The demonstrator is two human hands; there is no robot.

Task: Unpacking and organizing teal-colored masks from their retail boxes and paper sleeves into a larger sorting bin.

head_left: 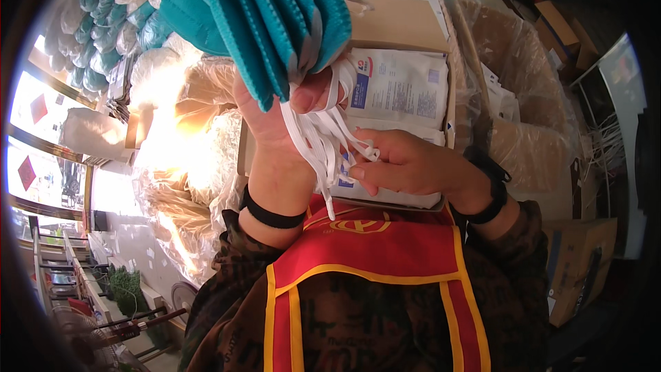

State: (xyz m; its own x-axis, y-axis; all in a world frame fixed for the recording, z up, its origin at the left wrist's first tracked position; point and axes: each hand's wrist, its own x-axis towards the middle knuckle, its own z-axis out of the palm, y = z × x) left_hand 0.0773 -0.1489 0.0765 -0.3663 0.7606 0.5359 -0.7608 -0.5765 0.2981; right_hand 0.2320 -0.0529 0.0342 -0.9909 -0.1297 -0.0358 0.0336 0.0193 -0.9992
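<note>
A stack of several teal folded face masks [255, 21] with grey nose strips is held up in front of me. My left hand [275, 117] is closed around the lower end of the stack, with the thumb across the front. White ear straps [313, 139] hang down from the masks in a loose bundle. Thumb and fingers of my right hand [410, 162] pinch some of these straps near their knotted ends. Behind the hands stands an open cardboard box [403, 21] with white printed packets [403, 89] in it.
Clear plastic bags [189, 186] bulge left of the box, with bundles of bagged teal masks [103, 21] beyond them. A large plastic-lined carton [523, 96] stands to the right. Another cardboard box [582, 262] sits lower right; a fan [76, 337] is lower left.
</note>
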